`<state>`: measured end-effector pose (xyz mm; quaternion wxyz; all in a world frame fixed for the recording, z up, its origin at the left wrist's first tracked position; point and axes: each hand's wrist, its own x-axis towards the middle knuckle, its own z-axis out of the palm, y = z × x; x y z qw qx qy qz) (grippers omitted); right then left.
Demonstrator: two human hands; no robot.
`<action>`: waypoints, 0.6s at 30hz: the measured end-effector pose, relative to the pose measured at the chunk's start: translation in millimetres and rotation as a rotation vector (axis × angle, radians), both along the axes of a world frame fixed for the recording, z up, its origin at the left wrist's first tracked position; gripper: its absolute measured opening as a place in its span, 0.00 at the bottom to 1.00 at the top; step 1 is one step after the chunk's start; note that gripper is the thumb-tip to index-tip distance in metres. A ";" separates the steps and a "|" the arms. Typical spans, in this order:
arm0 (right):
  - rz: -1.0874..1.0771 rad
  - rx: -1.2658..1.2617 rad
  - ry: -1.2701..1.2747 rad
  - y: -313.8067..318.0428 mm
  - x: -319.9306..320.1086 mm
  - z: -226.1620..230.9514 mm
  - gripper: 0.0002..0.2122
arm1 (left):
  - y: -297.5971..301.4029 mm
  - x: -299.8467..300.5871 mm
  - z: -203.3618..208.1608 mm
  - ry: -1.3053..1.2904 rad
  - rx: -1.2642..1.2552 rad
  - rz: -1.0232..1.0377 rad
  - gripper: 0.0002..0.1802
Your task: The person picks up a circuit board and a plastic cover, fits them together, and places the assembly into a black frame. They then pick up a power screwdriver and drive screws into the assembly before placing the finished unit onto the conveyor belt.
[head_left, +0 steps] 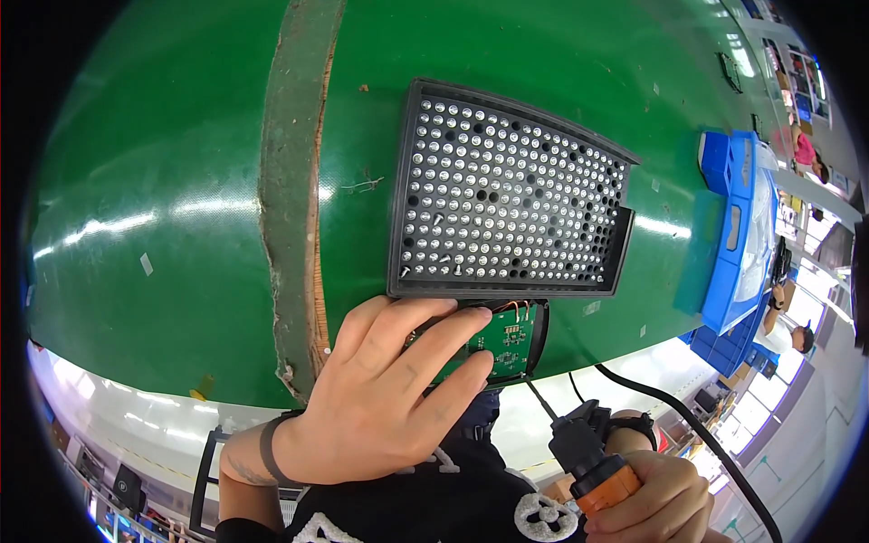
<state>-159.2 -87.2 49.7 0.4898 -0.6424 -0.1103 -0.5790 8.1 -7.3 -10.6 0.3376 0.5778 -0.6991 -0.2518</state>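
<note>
My left hand [385, 389] lies with spread fingers over a green circuit board [514, 337] in a black housing [540, 335], its fingertips touching the board and covering its left part. Thin copper-coloured wires show at the board's upper edge. In my right hand [659, 500] is an orange and black electric screwdriver [584, 457]. Its long thin bit points up and left, and the tip is at the housing's lower right corner; whether it touches a screw is too small to tell. Just beyond the housing sits a black screw tray [396, 226] with rows of silver screws, several holes unfilled and a few screws lying loose.
A worn wooden strip [294, 181] crosses the green tabletop [163, 118] left of the tray. Blue plastic bins [738, 226] stand at the right edge. A black cable [688, 416] curves down past my right hand. Other people are in the background at far right.
</note>
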 end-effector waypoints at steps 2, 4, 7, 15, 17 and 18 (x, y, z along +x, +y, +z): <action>0.012 0.007 -0.009 0.9 0.4 -1.9 0.22 | -0.2 1.6 -0.2 -0.009 0.001 -0.005 0.16; -0.034 0.014 0.023 3.7 -1.9 2.5 0.22 | -3.1 1.6 2.3 -0.014 -0.016 -0.022 0.12; -0.036 0.009 0.037 1.5 -2.9 5.9 0.22 | -5.2 0.2 4.0 -0.006 -0.028 -0.022 0.11; -0.007 0.018 0.015 -0.5 -0.5 1.1 0.23 | -4.1 0.5 2.0 -0.010 -0.030 -0.008 0.11; 0.008 -0.001 -0.020 -1.9 0.3 0.3 0.23 | -4.0 0.6 2.4 -0.009 -0.030 -0.008 0.11; 0.008 0.000 -0.019 -1.7 0.2 0.5 0.23 | -4.2 0.9 2.7 -0.007 -0.025 -0.010 0.11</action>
